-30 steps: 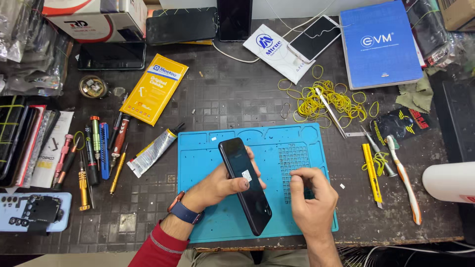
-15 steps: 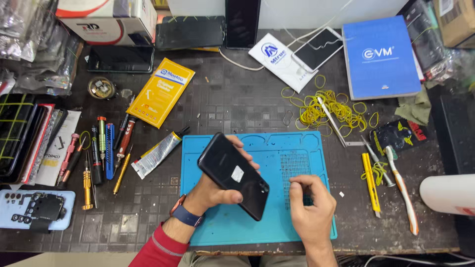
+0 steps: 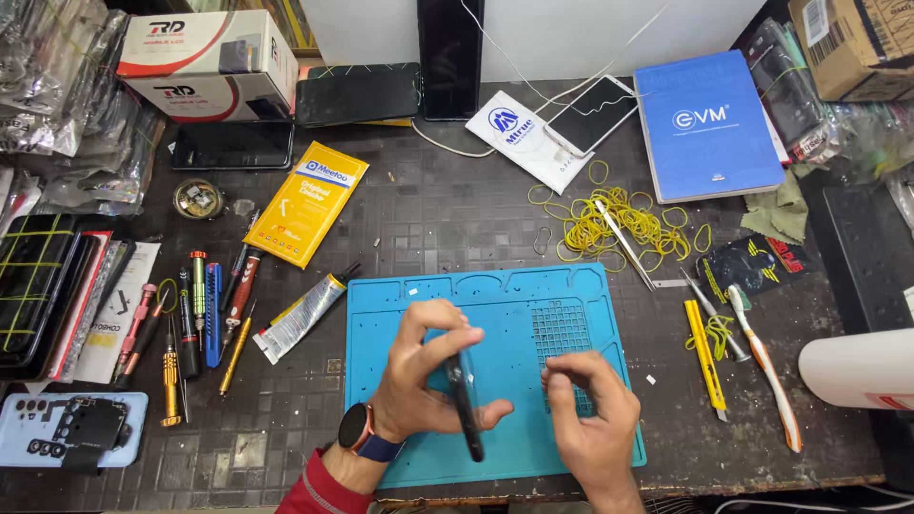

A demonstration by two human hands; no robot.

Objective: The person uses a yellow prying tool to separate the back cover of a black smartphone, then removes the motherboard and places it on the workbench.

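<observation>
At the table's near edge, on a blue work mat (image 3: 571,295), the left hand (image 3: 419,381) grips a black phone (image 3: 464,400) turned on its edge, thumb and fingers clamped around it. The right hand (image 3: 590,419) rests just beside it on the mat, fingers curled loosely, holding nothing visible. A glue tube (image 3: 300,316) and screwdrivers (image 3: 205,314) lie toward the left edge, yellow rubber bands (image 3: 619,224) toward the far right.

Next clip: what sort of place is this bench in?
Most likely a phone repair bench. The left hand holds a black phone edge-on over a blue work mat, a row of small screwdrivers lies to the left, and loose phone screens lie along the back.
</observation>
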